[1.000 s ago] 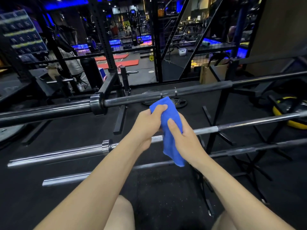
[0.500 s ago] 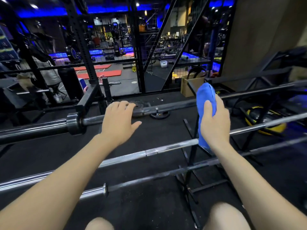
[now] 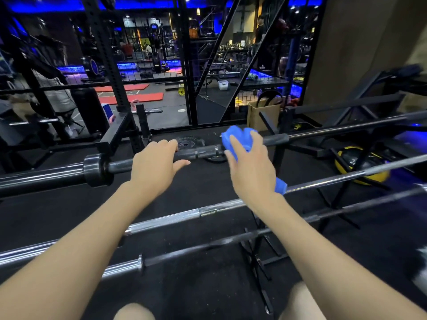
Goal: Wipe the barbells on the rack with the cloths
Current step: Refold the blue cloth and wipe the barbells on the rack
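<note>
Three barbells lie across the rack in front of me. The top black barbell (image 3: 312, 134) runs from lower left to upper right. My left hand (image 3: 154, 167) rests over its shaft beside the collar, fingers curved over the bar. My right hand (image 3: 251, 167) grips a blue cloth (image 3: 238, 137) and presses it onto the same bar further right; a corner of the cloth sticks out below my wrist. A chrome barbell (image 3: 175, 219) lies lower, and a darker third barbell (image 3: 184, 252) sits under it.
The black rack's stand (image 3: 261, 262) rises between the bars below my right arm. A yellow and black ball (image 3: 360, 162) lies on the floor at right. A weight plate (image 3: 189, 142) lies on the floor behind the top bar. A cardboard box (image 3: 263, 114) stands beyond.
My left hand let go of the cloth and settled on the top bar. My right hand carried the cloth up and right, then down onto the top bar.
</note>
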